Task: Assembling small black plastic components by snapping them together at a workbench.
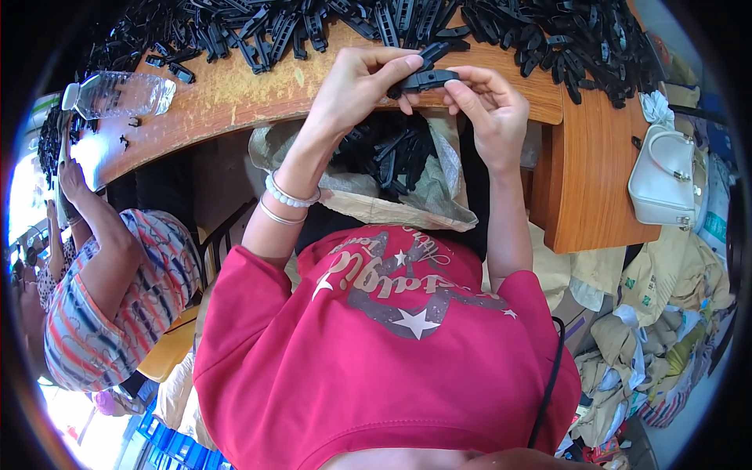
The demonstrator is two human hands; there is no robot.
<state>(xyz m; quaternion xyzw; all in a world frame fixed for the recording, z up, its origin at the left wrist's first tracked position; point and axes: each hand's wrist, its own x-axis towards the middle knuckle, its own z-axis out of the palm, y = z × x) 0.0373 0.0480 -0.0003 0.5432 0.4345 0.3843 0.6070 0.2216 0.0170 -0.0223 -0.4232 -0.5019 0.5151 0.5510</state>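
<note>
Above the table's front edge, my left hand (356,88) is closed around black plastic pieces, thumb on top. One elongated black plastic part (427,80) points right from its fingers, and another black piece lies just behind it. My right hand (495,110) pinches the right end of that elongated part between thumb and fingertips. Both hands thus share the same part; its exact kind is unclear. Directly beneath them, an open woven sack (376,210) on my lap holds many similar black parts (395,157).
Piles of black parts (270,31) cover the back of the worn wooden table (258,88). A clear bottle (125,94) lies at left. Beside a seated co-worker (117,298) is a chair. At right are a white handbag (664,180) and crumpled sacks (627,345).
</note>
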